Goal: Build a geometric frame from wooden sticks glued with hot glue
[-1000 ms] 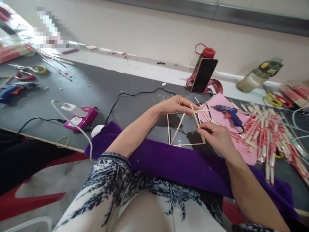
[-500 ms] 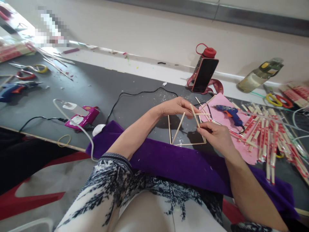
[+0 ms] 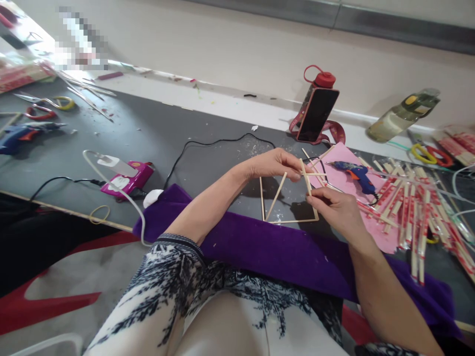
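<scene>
Right hand (image 3: pixel 336 210) pinches 1 stick (image 3: pixel 308 182), now tipped more upright beyond its fingertips (image 3: pixel 309 199), crossing left hand's (image 3: pixel 276 163) pinched cross-stick (image 3: pixel 318 174); alignment seemingly underway.

A pale wooden frame (image 3: pixel 293 221) lay right of centre on the worktop (image 3: pixel 218 170); at its right, a tilted stick (image 3: pixel 308 182) crossed a second, level-looking stick (image 3: pixel 319 174).

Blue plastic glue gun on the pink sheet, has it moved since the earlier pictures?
No, against the flat pink sheet, the blue plastic glue gun lies in the same place.
</scene>
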Available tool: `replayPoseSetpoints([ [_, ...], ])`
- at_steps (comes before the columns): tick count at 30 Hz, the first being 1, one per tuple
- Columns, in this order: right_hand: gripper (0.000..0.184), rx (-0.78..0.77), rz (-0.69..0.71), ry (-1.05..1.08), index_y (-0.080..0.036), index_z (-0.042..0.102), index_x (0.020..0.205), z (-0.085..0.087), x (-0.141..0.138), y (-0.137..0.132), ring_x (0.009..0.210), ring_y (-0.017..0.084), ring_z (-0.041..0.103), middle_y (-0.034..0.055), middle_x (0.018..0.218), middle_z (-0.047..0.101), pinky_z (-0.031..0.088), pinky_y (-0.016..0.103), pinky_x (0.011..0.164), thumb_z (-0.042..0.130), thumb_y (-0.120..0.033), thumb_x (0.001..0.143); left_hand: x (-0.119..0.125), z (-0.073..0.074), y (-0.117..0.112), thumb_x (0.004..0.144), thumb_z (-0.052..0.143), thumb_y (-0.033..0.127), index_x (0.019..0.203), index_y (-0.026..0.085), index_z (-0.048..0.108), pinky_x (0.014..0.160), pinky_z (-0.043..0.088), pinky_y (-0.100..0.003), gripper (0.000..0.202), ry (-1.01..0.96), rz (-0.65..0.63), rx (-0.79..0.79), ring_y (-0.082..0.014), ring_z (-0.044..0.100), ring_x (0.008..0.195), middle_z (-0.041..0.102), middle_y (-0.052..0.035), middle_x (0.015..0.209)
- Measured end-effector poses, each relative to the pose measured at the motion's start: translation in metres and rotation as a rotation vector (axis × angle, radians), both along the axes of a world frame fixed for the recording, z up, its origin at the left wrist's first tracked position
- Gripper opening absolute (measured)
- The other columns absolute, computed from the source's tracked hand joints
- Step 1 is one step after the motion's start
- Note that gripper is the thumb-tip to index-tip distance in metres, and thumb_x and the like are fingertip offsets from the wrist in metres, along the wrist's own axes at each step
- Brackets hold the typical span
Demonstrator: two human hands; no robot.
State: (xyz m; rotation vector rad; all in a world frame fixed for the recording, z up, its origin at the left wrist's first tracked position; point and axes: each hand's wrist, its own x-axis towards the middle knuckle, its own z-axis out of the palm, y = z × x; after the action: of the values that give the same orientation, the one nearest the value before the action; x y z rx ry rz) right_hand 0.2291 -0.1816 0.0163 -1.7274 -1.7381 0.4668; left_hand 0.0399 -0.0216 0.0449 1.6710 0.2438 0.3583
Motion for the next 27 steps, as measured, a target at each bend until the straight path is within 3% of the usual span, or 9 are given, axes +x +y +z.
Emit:
replayPoseSetpoints([
  [3,0.014,-0.002,0.004,-0.002,-0.021,0.072,0.084,-0.0006,0.0004,-0.0001,0.066,0.015,0.062,-0.0004,0.073,0.071,0.042,0.026,0.061,0.064,-0.033,0.084,0.0012,-0.0016,0.0005,0.070,0.077,0.018,0.089,0.017,0.079,0.087,0.051,-0.025,0.019,-0.011,-0.004,-0.010,-0.0133,0.067,0.092,0.076,-0.0060,0.101],
  [11,0.014,-0.002,-0.001,-0.012,-0.021,0.072,0.083,0.0004,-0.0003,0.0007,0.064,0.015,0.062,-0.0006,0.071,0.070,0.042,0.026,0.060,0.064,-0.033,0.084,0.0028,0.0008,-0.0004,0.072,0.077,0.024,0.087,0.014,0.079,0.077,0.050,-0.021,0.018,-0.076,0.056,0.048,-0.0107,0.065,0.081,0.075,-0.0071,0.091],
  [27,0.016,-0.004,0.006,-0.015,-0.021,0.072,0.085,-0.0007,0.0015,0.0005,0.067,0.015,0.062,-0.0001,0.074,0.071,0.043,0.027,0.063,0.063,-0.034,0.085,0.0027,0.0034,0.0024,0.075,0.072,0.020,0.083,0.016,0.080,0.084,0.048,-0.024,0.011,-0.082,0.083,0.213,-0.0124,0.065,0.088,0.075,-0.0074,0.091],
])
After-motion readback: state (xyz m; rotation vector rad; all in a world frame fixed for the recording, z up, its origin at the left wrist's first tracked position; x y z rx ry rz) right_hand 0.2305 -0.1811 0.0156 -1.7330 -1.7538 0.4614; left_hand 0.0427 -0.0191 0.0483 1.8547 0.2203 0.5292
